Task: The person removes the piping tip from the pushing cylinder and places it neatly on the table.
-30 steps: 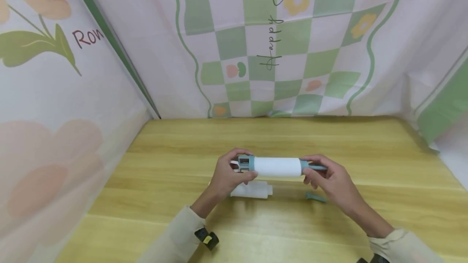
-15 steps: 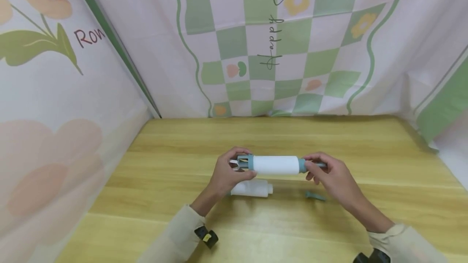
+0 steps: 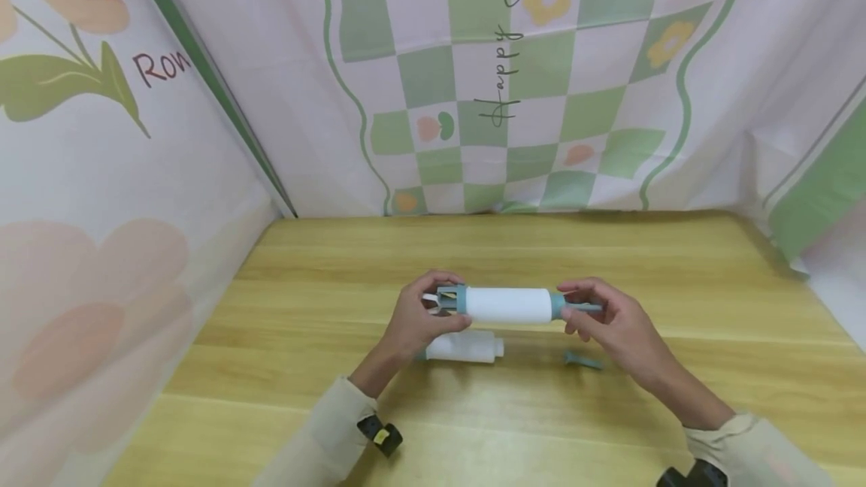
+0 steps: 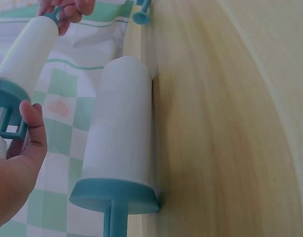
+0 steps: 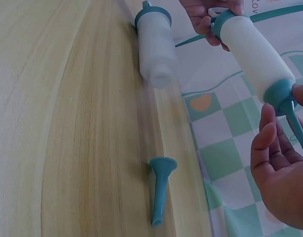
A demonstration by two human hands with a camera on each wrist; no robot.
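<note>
Gripping with the curled thumb and fingers of the left hand (image 3: 419, 318) at one end, and pinching with the thumb and fingers of the right hand (image 3: 617, 322) at the other, holding between them a white bottle (image 3: 509, 305), crosswise above the table. Hung behind, down to the far edge: fabric (image 3: 483, 126) printed with green and white checks, yellow flowers and a sideways "Happy". Spread beneath, pale and wood-grained: the table (image 3: 487, 419). Covering both forearms: light beige sleeves (image 3: 331, 427), loose at the cuffs. Raised clear of the tabletop: the white bottle, fitted with a slotted teal collar (image 3: 462, 299) within the left hand and with a teal cap (image 3: 558, 306) within the right. Lying on its side on the table, below and nearer than the held one: a second bottle (image 3: 463, 347), also white, with a teal collar at its left end and a bare neck toward the right. Worn at the left wrist: a black device (image 3: 381, 434) with a yellow mark. Resting on the table below the right hand, apart from both bottles: a loose nozzle (image 3: 583, 361), teal, flared at the left and tapering rightward. Extending from the cap: a slim teal spout (image 5: 294, 124), partly behind the right thumb. Showing beyond the slotted collar, beside the left palm: a small white piece (image 3: 431, 297), too hidden to make out fully.
</note>
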